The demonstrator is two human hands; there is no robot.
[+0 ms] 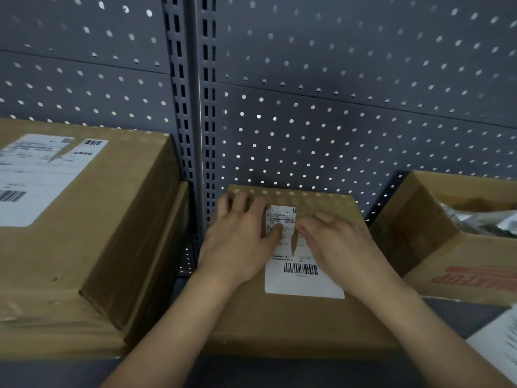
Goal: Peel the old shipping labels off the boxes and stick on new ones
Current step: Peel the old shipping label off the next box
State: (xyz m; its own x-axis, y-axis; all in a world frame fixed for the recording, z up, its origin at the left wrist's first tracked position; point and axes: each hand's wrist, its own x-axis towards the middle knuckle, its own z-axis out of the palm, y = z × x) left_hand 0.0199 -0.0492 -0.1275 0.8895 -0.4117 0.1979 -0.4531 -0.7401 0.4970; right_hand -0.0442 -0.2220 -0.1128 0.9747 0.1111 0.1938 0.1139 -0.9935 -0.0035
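Background was taken up by a grey pegboard wall (335,79), split by two slotted uprights (195,107); a dark shelf surface (307,372) was seen underneath. A closed cardboard box (279,326) was set in the middle of the shelf, back edge against the wall. A white shipping label (302,284) was stuck flat on its top, with a barcode (300,268) in the lower half and a vertical tear (293,242) in the upper half. The left hand (240,242) was laid on the box top at the label's upper left corner, fingers spread and only slightly bent on the cardboard, thumb (275,233) pressed onto the label; nothing was gripped. The right hand (338,242) was laid on the label's right side, fingers fairly straight and pointed left toward the tear, fingertips just beside it; nothing was held there either. Whether any label edge was lifted could not be told. A larger box (84,247) was stacked at left, taller than the middle one, with a big torn label (36,177) on top. An open box (436,247) with red print (475,275) was placed at right, its contents blurred. A white sheet (498,345) was seen at the lower right edge, motion-blurred.
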